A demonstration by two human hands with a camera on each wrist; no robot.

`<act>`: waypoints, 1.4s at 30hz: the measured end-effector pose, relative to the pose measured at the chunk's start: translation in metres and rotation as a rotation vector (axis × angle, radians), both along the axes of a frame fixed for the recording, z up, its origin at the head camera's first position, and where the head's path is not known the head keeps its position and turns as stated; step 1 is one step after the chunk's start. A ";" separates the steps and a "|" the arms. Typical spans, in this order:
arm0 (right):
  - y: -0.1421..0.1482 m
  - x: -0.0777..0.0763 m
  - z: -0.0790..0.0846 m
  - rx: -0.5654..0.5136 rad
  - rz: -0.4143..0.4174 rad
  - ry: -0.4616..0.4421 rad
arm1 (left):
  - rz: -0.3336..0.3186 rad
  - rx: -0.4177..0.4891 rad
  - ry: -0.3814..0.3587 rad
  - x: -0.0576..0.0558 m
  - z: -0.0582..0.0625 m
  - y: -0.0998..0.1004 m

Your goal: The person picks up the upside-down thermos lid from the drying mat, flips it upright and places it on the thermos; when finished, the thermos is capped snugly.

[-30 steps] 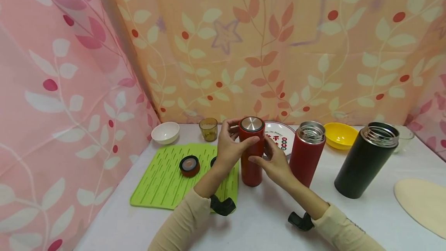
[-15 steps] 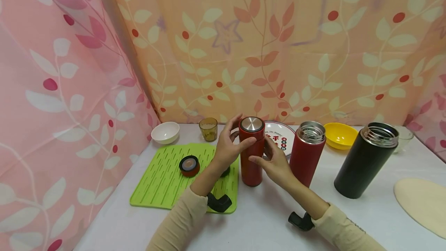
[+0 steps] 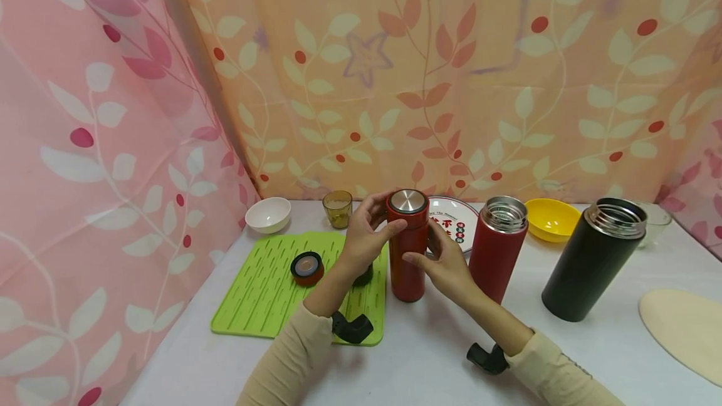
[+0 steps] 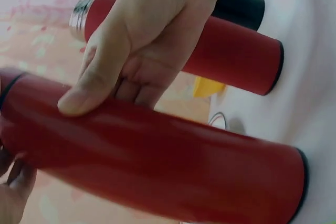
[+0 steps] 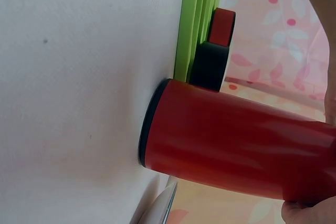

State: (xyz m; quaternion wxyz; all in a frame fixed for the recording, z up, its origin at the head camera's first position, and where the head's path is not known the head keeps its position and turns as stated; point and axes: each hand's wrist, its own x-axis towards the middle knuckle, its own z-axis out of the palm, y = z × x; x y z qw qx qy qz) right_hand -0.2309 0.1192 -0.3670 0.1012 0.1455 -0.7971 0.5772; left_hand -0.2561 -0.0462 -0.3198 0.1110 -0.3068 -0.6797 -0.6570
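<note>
A red thermos (image 3: 408,268) stands upright on the table, its steel-topped lid (image 3: 408,202) sitting on its mouth. My left hand (image 3: 361,240) holds the lid, thumb at the front near the seam and fingers behind. My right hand (image 3: 449,265) grips the body below, thumb across the front; its fingertips are mostly hidden behind the thermos. In the left wrist view the right thumb presses the side of the thermos (image 4: 173,156). The thermos's dark base rests on the table in the right wrist view. Just right stands a second red thermos (image 3: 497,255) without a lid.
A green draining mat (image 3: 254,299) on the left bears a red-and-black lid (image 3: 307,270) and a black lid (image 3: 364,277), partly hidden by the left wrist. A black thermos (image 3: 586,268), yellow bowl (image 3: 551,221), white bowl (image 3: 267,215), amber glass (image 3: 337,210) and white plate (image 3: 459,218) stand around.
The left hand's fingers lifted off the lid's far side and came back; its thumb slid left across the front and the wrist shifted left. The right hand and thermos stay put.
</note>
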 end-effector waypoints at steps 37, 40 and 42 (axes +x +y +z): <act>0.000 0.001 0.002 0.021 0.000 -0.024 | 0.275 -0.111 0.015 0.007 0.001 0.016; 0.000 0.000 0.001 0.023 -0.003 -0.015 | 0.313 -0.112 0.046 0.006 0.001 0.016; 0.000 0.000 0.001 0.026 -0.006 -0.010 | 0.329 -0.119 0.077 0.005 0.001 0.016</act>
